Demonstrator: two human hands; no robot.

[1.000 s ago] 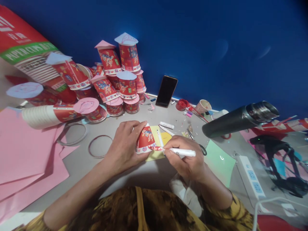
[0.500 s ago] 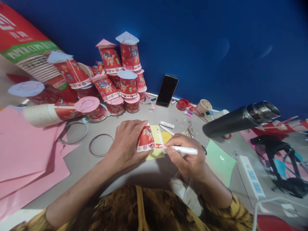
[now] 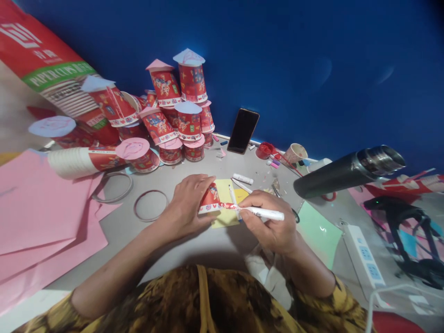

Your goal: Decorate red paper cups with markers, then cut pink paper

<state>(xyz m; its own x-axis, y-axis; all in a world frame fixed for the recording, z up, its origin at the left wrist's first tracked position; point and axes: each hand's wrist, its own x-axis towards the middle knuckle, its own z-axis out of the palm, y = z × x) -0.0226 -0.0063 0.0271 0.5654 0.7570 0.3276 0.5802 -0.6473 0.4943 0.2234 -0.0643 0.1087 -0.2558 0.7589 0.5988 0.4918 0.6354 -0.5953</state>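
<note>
My left hand (image 3: 187, 203) is wrapped round a red printed paper cup (image 3: 210, 199), which lies on its side over a yellow sheet of paper (image 3: 225, 218). From the cup's white-banded edge a narrow red-and-white strip (image 3: 229, 206) sticks out toward my right hand (image 3: 268, 226). That hand is closed on a white marker (image 3: 267, 213), its tip end by the strip; whether the fingers also pinch the strip is hidden. Just beyond lie another white pen (image 3: 232, 193) and a white marker cap or short marker (image 3: 243, 178).
Stacked red cups with paper tops (image 3: 189, 120) stand at the back left. Pink sheets (image 3: 41, 203) and two tape rings (image 3: 151, 206) lie left. A phone (image 3: 243, 131) leans on the blue wall. Right are a dark flask (image 3: 333, 173), green paper (image 3: 319, 231) and a power strip (image 3: 364, 254).
The view has shifted slightly, so the stacked cups appear farther right. The cup in my left hand has tilted a little. Both hands keep their hold.
</note>
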